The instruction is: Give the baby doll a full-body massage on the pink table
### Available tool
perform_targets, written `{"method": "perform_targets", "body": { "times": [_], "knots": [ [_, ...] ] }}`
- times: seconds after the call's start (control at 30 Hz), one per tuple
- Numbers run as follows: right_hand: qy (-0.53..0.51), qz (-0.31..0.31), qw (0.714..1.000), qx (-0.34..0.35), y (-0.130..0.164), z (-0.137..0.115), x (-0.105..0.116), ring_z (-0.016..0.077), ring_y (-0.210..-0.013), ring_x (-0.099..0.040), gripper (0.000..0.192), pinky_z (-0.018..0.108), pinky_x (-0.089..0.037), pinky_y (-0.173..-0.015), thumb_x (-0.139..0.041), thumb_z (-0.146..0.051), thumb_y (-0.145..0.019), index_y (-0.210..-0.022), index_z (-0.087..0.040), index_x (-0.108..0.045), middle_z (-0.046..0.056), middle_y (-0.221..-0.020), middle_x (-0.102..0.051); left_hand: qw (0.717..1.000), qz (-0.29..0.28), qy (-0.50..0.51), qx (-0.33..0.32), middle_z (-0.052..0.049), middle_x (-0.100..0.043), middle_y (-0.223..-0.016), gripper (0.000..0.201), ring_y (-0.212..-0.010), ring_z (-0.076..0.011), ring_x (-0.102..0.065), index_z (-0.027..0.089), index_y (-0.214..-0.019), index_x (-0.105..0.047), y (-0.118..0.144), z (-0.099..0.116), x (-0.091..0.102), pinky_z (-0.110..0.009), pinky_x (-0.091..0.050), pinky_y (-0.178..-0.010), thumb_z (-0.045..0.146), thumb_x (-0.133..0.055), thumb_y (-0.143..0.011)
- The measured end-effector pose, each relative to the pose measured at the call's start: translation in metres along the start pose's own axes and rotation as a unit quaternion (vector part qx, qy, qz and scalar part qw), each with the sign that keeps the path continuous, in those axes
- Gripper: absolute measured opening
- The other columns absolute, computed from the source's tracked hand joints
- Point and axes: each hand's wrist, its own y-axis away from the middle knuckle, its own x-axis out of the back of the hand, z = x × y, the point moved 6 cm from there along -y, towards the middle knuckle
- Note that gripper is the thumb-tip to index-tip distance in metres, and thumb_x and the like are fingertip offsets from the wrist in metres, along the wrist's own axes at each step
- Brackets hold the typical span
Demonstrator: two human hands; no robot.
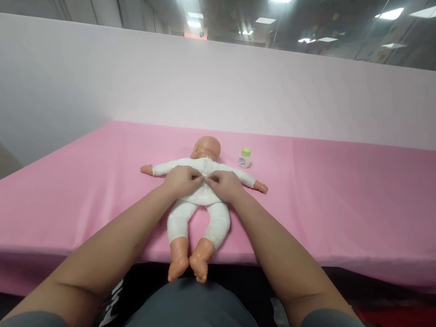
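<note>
A baby doll [199, 212] in a white one-piece suit lies on its back on the pink table [338, 203], arms spread, feet hanging over the near edge. My left hand [182, 181] and my right hand [225, 185] rest side by side on the doll's chest. Both pinch the white fabric of the suit at the front seam, fingertips almost touching. A small bottle [245, 158] with a green cap stands upright just right of the doll's head, apart from my hands.
A pale partition wall [229, 88] rises behind the table. A red object [395, 321] sits low at the right, under the table's near edge. My torso in grey is close to the edge by the doll's feet.
</note>
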Motion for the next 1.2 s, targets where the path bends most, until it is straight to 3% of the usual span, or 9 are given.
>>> {"method": "perform_targets", "body": {
  "times": [0.1,0.23,0.37,0.53,0.63,0.83,1.0,1.1,1.2],
  "knots": [
    [-0.041,0.003,0.999,-0.007,-0.001,0.003,0.000,0.0184,-0.081,-0.066,0.025,0.031,-0.047,-0.073,-0.065,-0.044,-0.096,-0.084,-0.023,-0.072,0.001,-0.088,-0.076,0.999,0.015,0.039,0.033,-0.003,-0.065,-0.065,0.050,-0.066,-0.0230,-0.063,0.024,-0.071,-0.072,0.001,-0.006,0.003,-0.038,-0.043,-0.063,0.058,-0.048,-0.098],
    [-0.026,0.080,0.996,0.009,-0.003,0.004,0.002,0.0206,-0.089,-0.067,0.015,0.034,-0.049,-0.085,-0.073,-0.037,-0.090,-0.091,-0.022,-0.072,0.003,-0.095,-0.076,0.995,0.093,0.022,-0.024,-0.007,-0.074,-0.102,0.028,-0.099,-0.0283,-0.067,0.023,-0.098,-0.078,0.001,0.001,0.006,-0.041,-0.051,-0.087,0.043,-0.059,-0.092],
    [0.043,0.140,0.988,0.040,-0.003,0.002,0.001,0.0288,-0.114,-0.064,0.034,0.040,-0.046,-0.103,-0.073,-0.041,-0.089,-0.114,-0.018,-0.073,0.011,-0.118,-0.075,0.986,0.142,-0.057,-0.064,-0.013,-0.067,-0.127,0.041,-0.122,-0.0341,-0.057,0.018,-0.126,-0.071,0.004,0.010,0.005,-0.048,-0.044,-0.109,0.038,-0.059,-0.092],
    [0.069,0.038,0.996,0.043,-0.006,0.004,-0.012,0.0266,-0.104,-0.069,0.028,0.037,-0.048,-0.090,-0.059,-0.041,-0.099,-0.111,-0.022,-0.076,0.008,-0.113,-0.078,0.992,0.051,-0.090,-0.070,-0.012,-0.069,-0.120,0.029,-0.113,-0.0338,-0.062,0.020,-0.110,-0.073,0.000,0.012,-0.008,-0.048,-0.048,-0.101,0.032,-0.051,-0.095],
    [0.074,0.022,0.996,0.034,-0.008,0.004,-0.012,0.0256,-0.098,-0.070,0.026,0.035,-0.048,-0.085,-0.058,-0.041,-0.100,-0.107,-0.024,-0.077,0.006,-0.108,-0.079,0.994,0.025,-0.090,-0.057,-0.011,-0.071,-0.115,0.029,-0.110,-0.0334,-0.064,0.021,-0.107,-0.074,-0.003,0.008,-0.011,-0.047,-0.049,-0.097,0.033,-0.051,-0.096],
    [0.026,0.071,0.997,0.028,-0.006,0.007,-0.007,0.0240,-0.110,-0.070,0.027,0.035,-0.050,-0.095,-0.058,-0.038,-0.100,-0.114,-0.026,-0.077,0.004,-0.118,-0.078,0.990,0.073,-0.098,-0.067,-0.012,-0.067,-0.128,0.038,-0.121,-0.0347,-0.059,0.020,-0.123,-0.071,0.000,0.008,-0.006,-0.050,-0.046,-0.109,0.038,-0.054,-0.094],
    [0.054,0.156,0.986,0.017,-0.007,0.012,-0.002,0.0275,-0.128,-0.063,0.041,0.039,-0.043,-0.114,-0.060,-0.037,-0.098,-0.132,-0.017,-0.071,0.012,-0.133,-0.072,0.983,0.113,-0.117,-0.090,-0.017,-0.050,-0.156,0.060,-0.145,-0.0358,-0.043,0.013,-0.146,-0.056,0.003,0.013,-0.003,-0.050,-0.033,-0.124,0.039,-0.058,-0.092],
    [0.067,0.105,0.992,0.016,-0.012,0.011,-0.009,0.0285,-0.137,-0.057,0.048,0.040,-0.039,-0.118,-0.058,-0.037,-0.099,-0.141,-0.014,-0.065,0.014,-0.144,-0.066,0.989,0.050,-0.110,-0.088,-0.016,-0.048,-0.160,0.063,-0.148,-0.0337,-0.043,0.012,-0.152,-0.050,-0.002,0.010,-0.010,-0.048,-0.032,-0.125,0.038,-0.052,-0.095],
    [0.073,0.026,0.997,0.018,-0.014,0.010,-0.017,0.0283,-0.131,-0.062,0.043,0.040,-0.044,-0.113,-0.051,-0.038,-0.103,-0.137,-0.019,-0.068,0.011,-0.140,-0.070,0.991,-0.004,-0.101,-0.083,-0.016,-0.056,-0.153,0.055,-0.143,-0.0337,-0.050,0.014,-0.145,-0.058,-0.006,0.007,-0.015,-0.048,-0.039,-0.119,0.038,-0.048,-0.096]
  ]
}}
